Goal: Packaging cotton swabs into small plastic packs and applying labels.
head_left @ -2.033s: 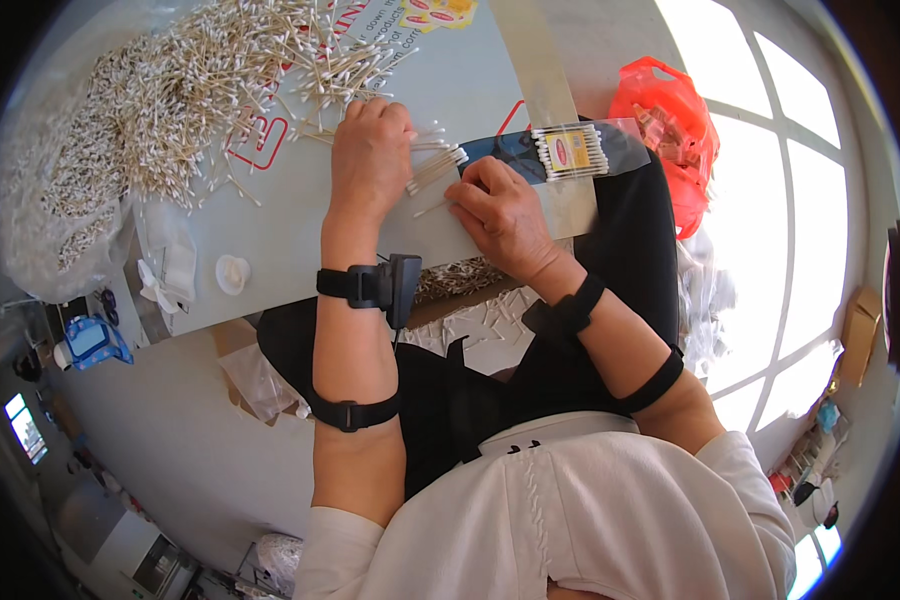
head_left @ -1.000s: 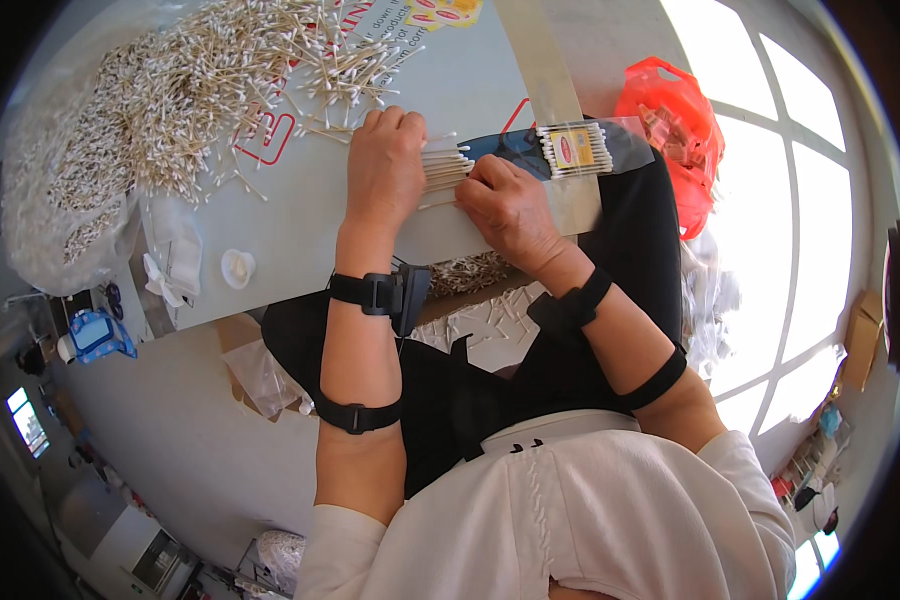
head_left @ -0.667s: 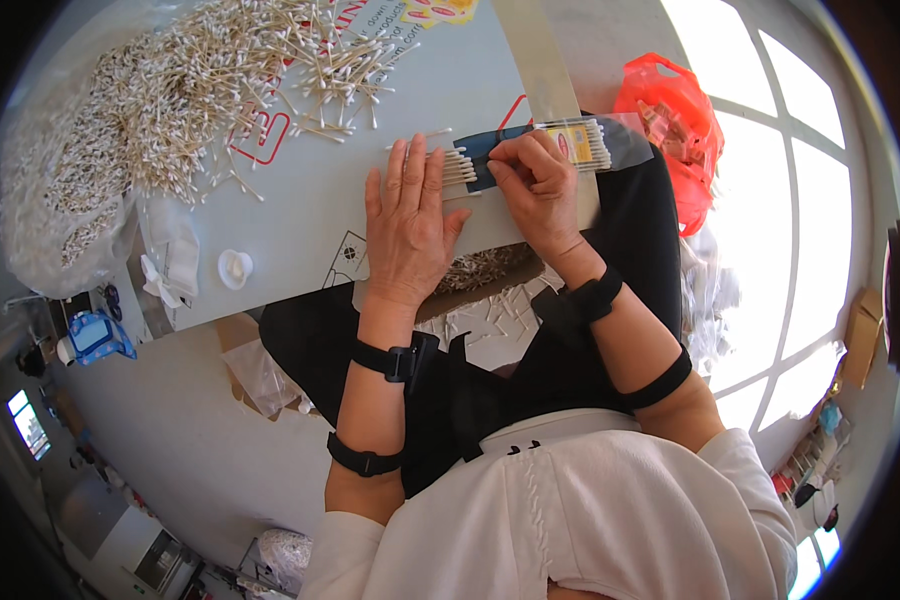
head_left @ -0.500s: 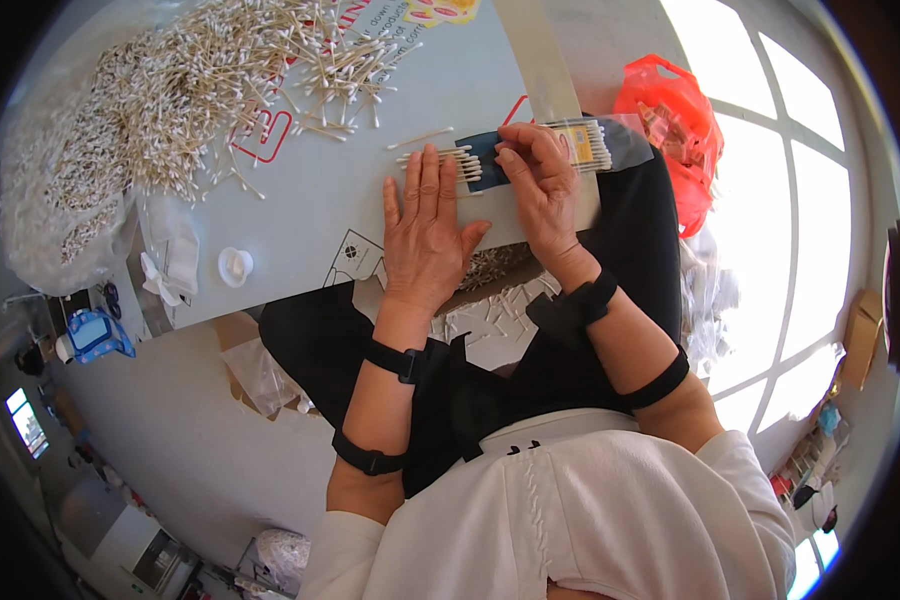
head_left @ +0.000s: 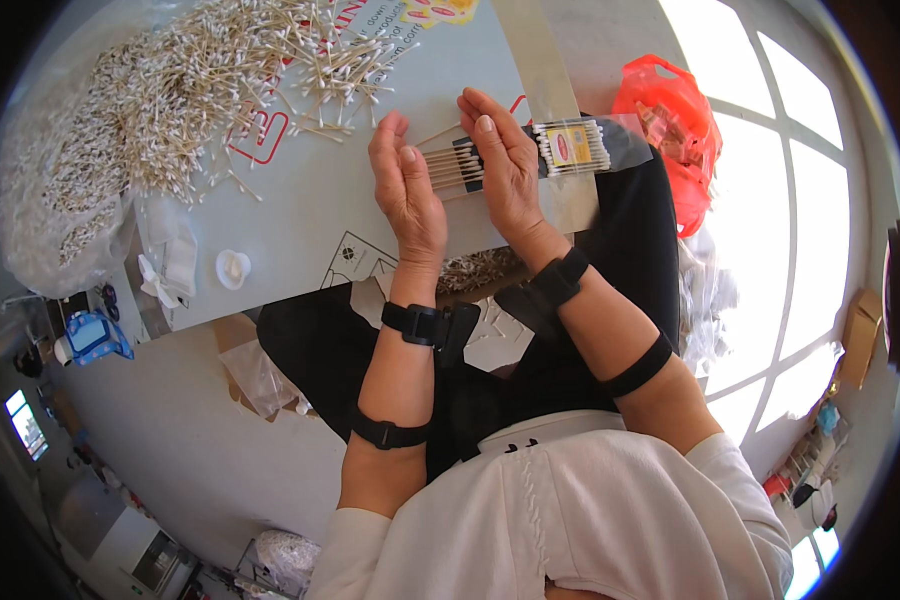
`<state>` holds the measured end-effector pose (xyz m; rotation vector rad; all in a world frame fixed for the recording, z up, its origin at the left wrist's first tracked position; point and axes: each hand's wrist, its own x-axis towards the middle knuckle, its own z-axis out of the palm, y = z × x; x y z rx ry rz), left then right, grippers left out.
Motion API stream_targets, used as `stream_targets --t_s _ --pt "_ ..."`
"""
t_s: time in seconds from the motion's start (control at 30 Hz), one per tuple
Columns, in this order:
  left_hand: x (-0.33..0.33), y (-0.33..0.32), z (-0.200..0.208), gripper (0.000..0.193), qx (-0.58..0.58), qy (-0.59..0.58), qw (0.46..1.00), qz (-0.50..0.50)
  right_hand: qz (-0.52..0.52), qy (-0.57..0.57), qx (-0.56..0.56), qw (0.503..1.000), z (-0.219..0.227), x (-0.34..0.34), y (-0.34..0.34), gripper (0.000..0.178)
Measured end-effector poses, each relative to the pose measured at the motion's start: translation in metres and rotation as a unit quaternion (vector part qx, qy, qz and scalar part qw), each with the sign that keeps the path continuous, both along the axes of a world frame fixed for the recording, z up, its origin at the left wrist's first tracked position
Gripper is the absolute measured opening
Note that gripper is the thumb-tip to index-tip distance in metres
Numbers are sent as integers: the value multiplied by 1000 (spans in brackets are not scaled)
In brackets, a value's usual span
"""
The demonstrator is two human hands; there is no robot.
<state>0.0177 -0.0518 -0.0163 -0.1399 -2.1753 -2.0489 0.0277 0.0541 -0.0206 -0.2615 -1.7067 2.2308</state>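
Note:
A flat row of cotton swabs (head_left: 450,168) lies on the table between my hands, its white right-hand tips over a dark strip. My left hand (head_left: 408,195) stands on edge at the row's left end, fingers outstretched and slightly curled; it hides the swab tips there. At the right end is my right hand (head_left: 510,170), fingers extended, palm turned inward, partly covering the dark strip. Neither hand grips anything visible. Just right of it lies a clear packet of cotton swabs (head_left: 572,147) with a yellow label, reaching past the table's edge.
A big heap of loose cotton swabs (head_left: 185,90) spills from a clear bag at the far left. Beside it sit a small white round dish (head_left: 234,268) and yellow labels (head_left: 438,10). A red plastic bag (head_left: 670,130) stands right of the table. An open drawer or box with swabs (head_left: 478,270) is below the edge.
My left hand has lifted from lying flat on the swabs and turned on edge at their left end. My right hand has shifted left, away from the packet, its fingers straightened.

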Motion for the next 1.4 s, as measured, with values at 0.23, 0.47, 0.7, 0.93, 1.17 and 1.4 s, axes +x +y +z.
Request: stream_targets --t_s 0.23,0.47,0.7,0.93,1.17,1.4 --pt "-4 1 0 48 83 -7 996 35 -22 18 96 995 -5 -8 2 36" --pt "-27 -44 -3 19 -101 20 987 127 -43 -1 163 986 -2 4 12 30" --pt "-81 -103 21 29 -536 179 823 60 -21 -6 97 995 -5 3 13 29" --pt "-81 -89 28 15 -524 124 837 -92 -16 -14 101 995 -5 3 16 29" --pt "-70 -42 21 9 -462 136 870 -104 -18 -25 85 996 -3 1 15 28" --pt "-71 -37 21 11 -445 138 883 -44 -19 -27 78 996 -4 1 16 29"
